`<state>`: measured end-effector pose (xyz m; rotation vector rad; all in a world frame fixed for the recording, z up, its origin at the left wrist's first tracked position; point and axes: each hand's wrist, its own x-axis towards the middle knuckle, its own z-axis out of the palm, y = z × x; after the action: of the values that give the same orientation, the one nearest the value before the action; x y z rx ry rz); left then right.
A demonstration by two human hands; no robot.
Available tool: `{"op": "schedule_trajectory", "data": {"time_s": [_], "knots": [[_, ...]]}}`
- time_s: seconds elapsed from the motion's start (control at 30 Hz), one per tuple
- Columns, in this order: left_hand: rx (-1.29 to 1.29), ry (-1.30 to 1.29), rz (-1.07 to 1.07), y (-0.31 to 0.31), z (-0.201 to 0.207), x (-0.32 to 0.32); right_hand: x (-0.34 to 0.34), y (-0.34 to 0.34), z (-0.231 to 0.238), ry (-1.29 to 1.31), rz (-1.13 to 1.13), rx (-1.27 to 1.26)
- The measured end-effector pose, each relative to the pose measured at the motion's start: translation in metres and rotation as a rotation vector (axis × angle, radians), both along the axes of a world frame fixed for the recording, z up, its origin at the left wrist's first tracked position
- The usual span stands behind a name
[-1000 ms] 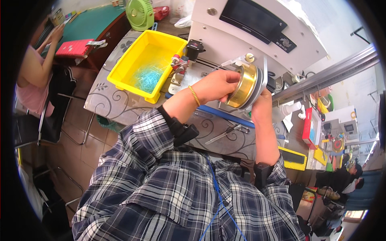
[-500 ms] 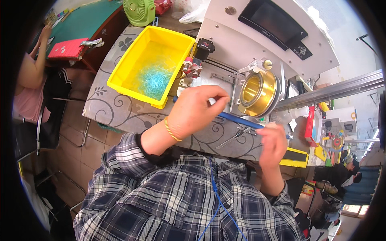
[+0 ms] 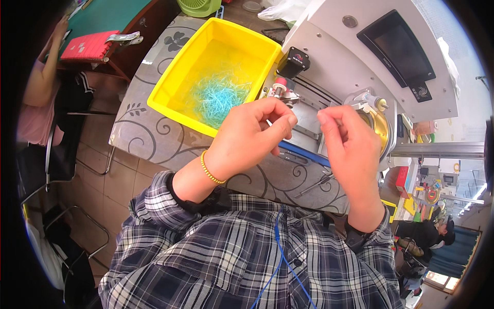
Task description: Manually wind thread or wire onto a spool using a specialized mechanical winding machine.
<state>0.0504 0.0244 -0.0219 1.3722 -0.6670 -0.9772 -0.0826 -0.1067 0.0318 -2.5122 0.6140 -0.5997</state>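
Observation:
My left hand [image 3: 252, 129], with a yellow beaded bracelet at the wrist, is closed in a pinch in front of the white machine [image 3: 329, 51]. Facing it across a small gap, my right hand [image 3: 352, 147] also pinches thumb against finger. Anything between the fingertips is too fine to make out. A gold spool [image 3: 380, 126] sits on the machine, partly behind my right hand. To the left of my left hand stands a yellow bin [image 3: 172, 116] with a tangle of thin light-blue strands [image 3: 220, 100] in it. Below my hands runs the machine's blue front edge [image 3: 303, 153].
A patterned grey tabletop [image 3: 136, 118] carries the bin and machine. Thin metal tweezers [image 3: 315, 185] lie near its front edge. A black motor [image 3: 293, 62] and a dark screen [image 3: 396, 49] are on the machine. At the far left another person's arm [image 3: 46, 77] rests by a green table.
My right hand has risen and moved in toward the left one, covering part of the spool. My left hand stays pinched. The view has shifted, so the bin and machine appear displaced.

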Motion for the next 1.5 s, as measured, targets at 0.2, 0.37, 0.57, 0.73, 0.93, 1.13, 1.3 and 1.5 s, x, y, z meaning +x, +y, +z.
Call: {"op": "schedule_trajectory", "data": {"time_s": [0.2,0.37,0.57,0.73,0.93,1.13,1.3,1.5], "knots": [[0.025,-0.061,-0.08,0.01,-0.002,-0.012,0.014,-0.007,-0.002,0.007,0.01,0.016],[-0.046,-0.142,-0.21,0.008,-0.004,-0.022,0.017,-0.013,-0.01,0.063,0.016,0.01],[-0.071,-0.296,-0.296,0.001,-0.012,-0.031,0.016,-0.01,-0.004,0.099,-0.013,0.035],[-0.001,-0.117,-0.418,-0.006,-0.008,-0.037,0.012,-0.013,0.002,0.125,0.014,-0.174],[-0.087,0.661,-0.255,-0.037,-0.019,-0.036,-0.002,-0.064,0.069,0.075,0.002,-0.379],[-0.197,1.041,0.02,-0.062,-0.019,-0.041,-0.004,-0.083,0.066,0.347,0.032,-0.522],[-0.291,0.775,0.019,-0.073,-0.027,-0.046,-0.009,-0.091,0.067,0.365,-0.019,-0.582],[-0.299,0.431,0.034,-0.077,-0.031,-0.05,-0.015,-0.087,0.065,0.361,-0.042,-0.596]]}}
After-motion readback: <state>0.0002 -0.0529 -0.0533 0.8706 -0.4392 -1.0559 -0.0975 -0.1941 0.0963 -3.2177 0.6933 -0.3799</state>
